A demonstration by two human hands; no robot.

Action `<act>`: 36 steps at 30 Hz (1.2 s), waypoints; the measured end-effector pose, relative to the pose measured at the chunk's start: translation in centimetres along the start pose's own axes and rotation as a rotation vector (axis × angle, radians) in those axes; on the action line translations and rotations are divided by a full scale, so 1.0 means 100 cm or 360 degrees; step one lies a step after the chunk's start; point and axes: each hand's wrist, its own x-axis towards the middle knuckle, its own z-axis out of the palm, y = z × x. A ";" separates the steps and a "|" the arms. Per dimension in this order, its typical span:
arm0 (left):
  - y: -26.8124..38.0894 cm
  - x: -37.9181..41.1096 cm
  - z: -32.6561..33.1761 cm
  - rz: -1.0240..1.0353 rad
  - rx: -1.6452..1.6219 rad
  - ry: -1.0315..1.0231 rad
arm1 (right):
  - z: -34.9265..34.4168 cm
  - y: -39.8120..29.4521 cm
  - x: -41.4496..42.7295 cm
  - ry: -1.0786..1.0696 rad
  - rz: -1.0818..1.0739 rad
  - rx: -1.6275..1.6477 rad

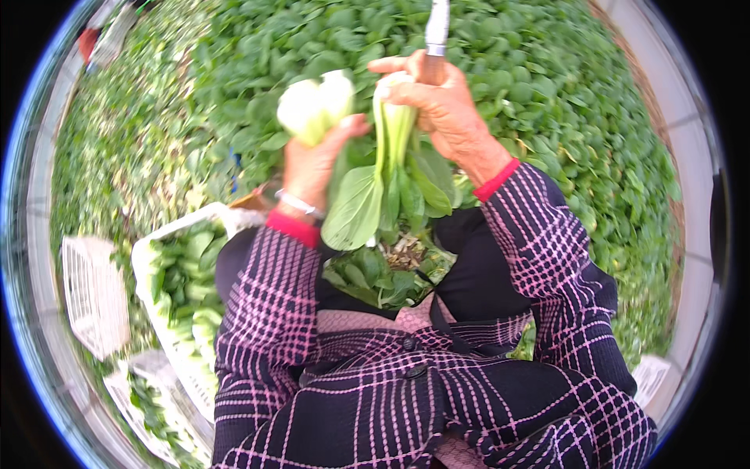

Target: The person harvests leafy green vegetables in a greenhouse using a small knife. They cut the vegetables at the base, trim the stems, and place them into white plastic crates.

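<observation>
My left hand [313, 161] grips a bunch of bok choy [316, 105], its pale bases pointing up and blurred. In my right hand [442, 108] are both a knife [435, 44] and another head of bok choy [395, 135]. The knife's wooden part lies in my fist and its pale metal part points away from me, cut off by the top of the picture. The bok choy in my right hand hangs with its base up and its green leaves down between my forearms. My fingers hide part of its base.
A white plastic crate [170, 228] filled with bok choy stands beside my left leg. Farther left are a white crate [96, 293] and another crate holding greens [152, 404]. Dense leafy plants [527, 70] grow ahead and to the right. Loose leaves [381, 278] lie between my knees.
</observation>
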 end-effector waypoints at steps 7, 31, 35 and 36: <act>-0.014 -0.062 0.012 0.0279 -0.0343 -0.0228 | 0.047 0.030 -0.012 0.0141 -0.0122 0.0139; -0.080 -0.368 -0.414 0.0352 -0.1258 0.1082 | 0.057 0.047 -0.025 -0.0267 0.0290 0.0288; -0.096 -0.346 -0.457 0.0223 -0.1310 0.0967 | 0.046 0.056 -0.024 -0.0167 0.0340 0.0242; -0.098 -0.339 -0.460 0.0234 -0.1273 0.1099 | 0.045 0.056 -0.023 -0.0158 0.0353 0.0245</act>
